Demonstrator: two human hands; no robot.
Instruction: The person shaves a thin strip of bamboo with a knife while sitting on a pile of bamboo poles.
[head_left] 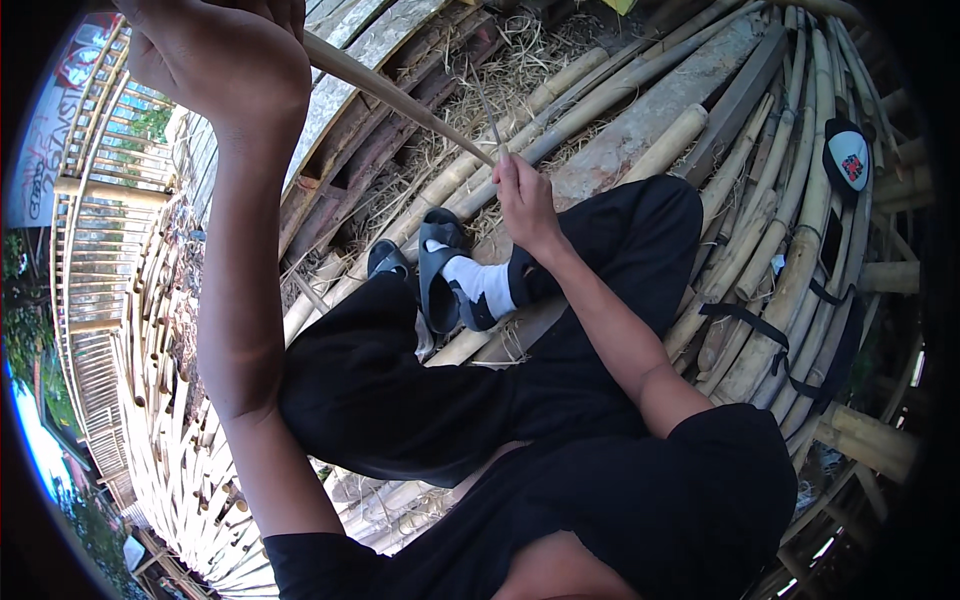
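On my feed, the right hand had its fingers closed around the stick, which slanted toward the left hand, whose grip I couldn't tell. Work seemed underway, its remainder unclear.

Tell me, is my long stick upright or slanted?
Slanted: the stick slopes down across the view from beside the left hand to the right hand.

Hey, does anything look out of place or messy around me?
Yes, a little. A black strap lies loosely bent across the bamboo poles on your right, with a cap farther up; both look odd among building poles. Dry, straw-like scraps are also scattered untidily beyond your sandals.
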